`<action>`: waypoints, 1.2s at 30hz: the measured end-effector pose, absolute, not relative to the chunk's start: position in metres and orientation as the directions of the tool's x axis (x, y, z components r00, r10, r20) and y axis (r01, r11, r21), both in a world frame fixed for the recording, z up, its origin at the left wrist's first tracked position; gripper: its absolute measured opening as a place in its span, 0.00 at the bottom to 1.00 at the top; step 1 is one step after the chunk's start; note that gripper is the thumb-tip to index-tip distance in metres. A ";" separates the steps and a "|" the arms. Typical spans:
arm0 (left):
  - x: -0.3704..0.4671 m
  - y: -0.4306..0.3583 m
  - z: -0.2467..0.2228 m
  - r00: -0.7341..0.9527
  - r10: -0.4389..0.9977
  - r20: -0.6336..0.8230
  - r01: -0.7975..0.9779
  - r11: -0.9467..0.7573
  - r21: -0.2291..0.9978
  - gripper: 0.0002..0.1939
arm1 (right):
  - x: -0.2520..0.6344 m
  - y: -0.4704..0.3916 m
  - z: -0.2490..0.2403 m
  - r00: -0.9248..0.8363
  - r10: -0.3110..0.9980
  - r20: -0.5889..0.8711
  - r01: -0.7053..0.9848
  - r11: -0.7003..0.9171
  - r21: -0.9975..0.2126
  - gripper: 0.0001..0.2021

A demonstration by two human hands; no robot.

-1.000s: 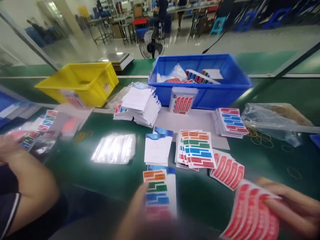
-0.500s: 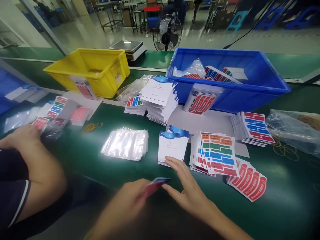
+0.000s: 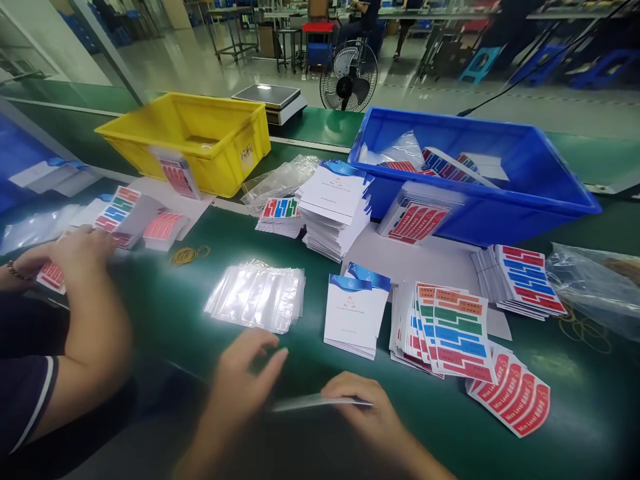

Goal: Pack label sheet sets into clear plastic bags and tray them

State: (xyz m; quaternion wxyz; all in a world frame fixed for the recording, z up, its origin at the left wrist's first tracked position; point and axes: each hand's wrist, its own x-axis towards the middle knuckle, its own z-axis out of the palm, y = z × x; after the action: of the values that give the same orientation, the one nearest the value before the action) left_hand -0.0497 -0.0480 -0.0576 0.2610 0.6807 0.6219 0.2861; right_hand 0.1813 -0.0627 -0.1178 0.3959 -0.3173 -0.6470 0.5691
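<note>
The right hand (image 3: 357, 403) pinches thin paper (image 3: 307, 403) edge-on, long axis seemingly crosswise; the left hand (image 3: 245, 373) gapes.

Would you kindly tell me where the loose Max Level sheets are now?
In the head view, the Max Level sheets lie at lower right, partly under the orange-topped sheets.

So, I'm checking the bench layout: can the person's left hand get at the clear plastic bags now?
Probably yes: the left hand looks empty and open, close to the near edge of the clear plastic bags, with nothing visible between them.
</note>
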 end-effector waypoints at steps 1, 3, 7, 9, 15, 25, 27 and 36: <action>-0.053 -0.041 -0.064 -0.023 0.994 0.106 0.744 -0.054 0.666 0.06 | 0.187 -0.062 -0.118 -0.479 0.859 0.182 -0.071 0.169 -0.983 0.07; -0.054 -0.027 -0.078 -0.078 0.989 0.125 0.849 0.001 0.528 0.11 | 0.196 -0.062 -0.119 -0.488 0.849 0.203 -0.078 0.189 -0.979 0.08; -0.049 -0.012 -0.102 -0.082 0.997 -0.001 0.937 0.077 0.341 0.11 | 0.199 -0.062 -0.128 -0.537 0.811 0.232 -0.048 0.244 -0.968 0.10; -0.049 -0.011 -0.106 -0.088 0.995 -0.037 0.928 0.095 0.360 0.11 | 0.196 -0.062 -0.131 -0.534 0.800 0.273 -0.067 0.282 -0.957 0.11; -0.055 -0.016 -0.108 -0.101 0.994 -0.033 0.912 0.106 0.397 0.10 | 0.198 -0.063 -0.133 -0.536 0.819 0.203 -0.056 0.206 -0.977 0.11; -0.057 -0.014 -0.104 -0.166 0.986 0.012 0.839 0.135 0.528 0.10 | 0.202 -0.070 -0.130 -0.490 0.872 0.002 0.046 0.028 -0.999 0.10; -0.061 -0.015 -0.100 -0.226 0.974 0.025 0.805 0.172 0.567 0.10 | 0.205 -0.076 -0.130 -0.412 0.903 -0.124 0.075 -0.101 -0.992 0.08; -0.070 -0.027 -0.075 -0.145 0.946 -0.289 0.470 0.322 0.822 0.14 | 0.210 -0.084 -0.109 -0.220 0.886 -0.408 -0.068 -0.431 -0.900 0.39</action>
State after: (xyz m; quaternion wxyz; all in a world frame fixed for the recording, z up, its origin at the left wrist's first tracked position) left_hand -0.0696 -0.0266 -0.0748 0.4142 0.5060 0.6997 0.2876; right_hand 0.2103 -0.0838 -0.1093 0.3550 -0.5139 -0.3983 0.6718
